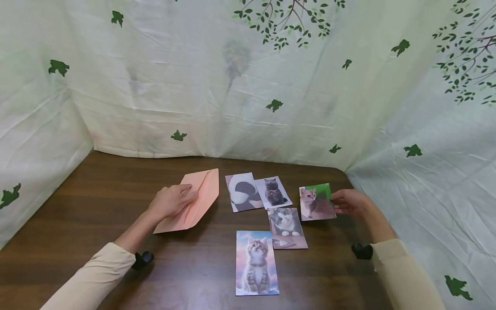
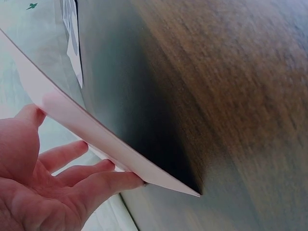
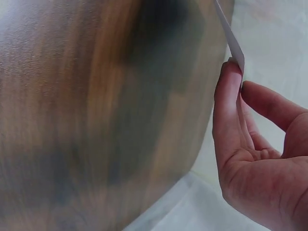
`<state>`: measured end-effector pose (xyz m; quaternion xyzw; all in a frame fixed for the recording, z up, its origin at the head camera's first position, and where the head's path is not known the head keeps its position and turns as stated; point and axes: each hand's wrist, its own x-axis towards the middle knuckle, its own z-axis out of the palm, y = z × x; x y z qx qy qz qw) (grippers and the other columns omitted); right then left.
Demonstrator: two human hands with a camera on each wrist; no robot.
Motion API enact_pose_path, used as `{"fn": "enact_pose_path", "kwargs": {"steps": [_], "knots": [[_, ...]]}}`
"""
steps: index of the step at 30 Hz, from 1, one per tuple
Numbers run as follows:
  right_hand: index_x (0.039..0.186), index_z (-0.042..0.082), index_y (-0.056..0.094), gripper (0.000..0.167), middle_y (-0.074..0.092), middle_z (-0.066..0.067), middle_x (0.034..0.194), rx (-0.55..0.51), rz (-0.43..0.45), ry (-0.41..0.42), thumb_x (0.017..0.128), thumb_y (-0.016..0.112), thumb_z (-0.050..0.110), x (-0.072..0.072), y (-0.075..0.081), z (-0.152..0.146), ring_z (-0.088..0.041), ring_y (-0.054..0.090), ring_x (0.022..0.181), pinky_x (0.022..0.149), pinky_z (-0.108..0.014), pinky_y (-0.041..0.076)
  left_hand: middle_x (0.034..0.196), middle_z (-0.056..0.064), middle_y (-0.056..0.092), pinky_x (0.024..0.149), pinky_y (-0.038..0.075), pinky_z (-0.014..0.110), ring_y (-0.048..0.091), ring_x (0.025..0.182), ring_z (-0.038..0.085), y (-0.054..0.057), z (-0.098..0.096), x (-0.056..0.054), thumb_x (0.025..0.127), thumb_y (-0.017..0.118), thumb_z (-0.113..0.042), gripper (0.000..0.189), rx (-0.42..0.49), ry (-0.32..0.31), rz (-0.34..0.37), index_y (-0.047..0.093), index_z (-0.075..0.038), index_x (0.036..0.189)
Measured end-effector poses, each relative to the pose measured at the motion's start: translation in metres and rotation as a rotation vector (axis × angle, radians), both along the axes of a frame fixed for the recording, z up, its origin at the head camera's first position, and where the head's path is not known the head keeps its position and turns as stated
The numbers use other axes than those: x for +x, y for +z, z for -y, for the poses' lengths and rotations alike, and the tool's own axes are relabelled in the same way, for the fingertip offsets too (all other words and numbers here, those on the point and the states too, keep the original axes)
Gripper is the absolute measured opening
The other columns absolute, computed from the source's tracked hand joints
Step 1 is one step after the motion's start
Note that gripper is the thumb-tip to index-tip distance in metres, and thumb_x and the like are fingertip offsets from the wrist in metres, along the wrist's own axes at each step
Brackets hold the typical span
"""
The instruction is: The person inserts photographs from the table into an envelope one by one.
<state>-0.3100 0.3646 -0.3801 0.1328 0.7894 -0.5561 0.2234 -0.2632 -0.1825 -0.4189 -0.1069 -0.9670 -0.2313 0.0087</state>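
Pink envelope (image 1: 193, 202) lifts off the table (image 1: 97, 202) in our left hand (image 1: 170, 201); our right hand (image 1: 350, 201) pinches the cat photo (image 1: 315, 202) near the right edge

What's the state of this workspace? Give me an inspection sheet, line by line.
Surface: dark wooden table, bare wood between items.
Job's things: pink envelope lifted at one edge; cat photo with green background.
Clutter: four more photos lying flat: a black-and-white animal, a grey cat, a cat on a ledge, a kitten portrait.
Grips: left hand holds the envelope; right hand pinches the green-background photo's edge.
Cables: nothing seen.
Surroundings: pale cloth backdrop printed with leaves and birds, on three sides.
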Motion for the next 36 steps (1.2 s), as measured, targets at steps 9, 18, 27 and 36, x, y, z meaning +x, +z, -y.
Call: {"fn": "enact_pose_path", "kwargs": {"steps": [9,18,27,36], "knots": [[0.123,-0.008,0.056,0.027,0.067,0.003,0.085,0.034,-0.030,0.012,0.102,0.050,0.009,-0.008,0.017,0.015,-0.010,0.064,0.075,0.073,-0.026,0.058,0.134,0.031,0.061,0.092,0.047,0.059,0.059,0.118,0.054,0.001,-0.001,0.001,0.103,0.053,-0.038,0.056,-0.001,-0.003,0.002,0.057,0.003,0.141],[0.120,-0.010,0.056,0.026,0.065,0.002,0.081,0.035,-0.086,0.056,0.103,0.050,0.010,-0.011,0.029,0.040,-0.009,0.062,0.068,0.069,-0.025,0.055,0.134,0.030,0.061,0.093,0.047,0.059,0.058,0.119,0.054,0.000,0.000,0.000,0.103,0.052,-0.040,0.057,0.002,0.008,0.011,0.057,0.002,0.141],[0.110,-0.011,0.062,0.019,0.064,0.002,0.079,-0.039,-0.138,0.078,0.100,0.052,0.002,-0.016,0.035,0.065,-0.006,0.062,0.065,0.065,-0.022,0.055,0.133,0.030,0.062,0.093,0.047,0.059,0.059,0.118,0.054,0.002,0.000,0.002,0.103,0.052,-0.039,0.056,-0.001,0.004,0.013,0.057,0.003,0.140],[0.121,-0.016,0.055,0.027,0.066,0.002,0.079,-0.063,-0.163,0.094,0.100,0.053,0.002,-0.017,0.039,0.091,-0.005,0.064,0.067,0.067,-0.021,0.056,0.132,0.030,0.062,0.095,0.047,0.058,0.059,0.118,0.053,0.001,0.000,0.001,0.103,0.052,-0.038,0.056,0.006,0.002,0.011,0.058,0.004,0.139]]}}
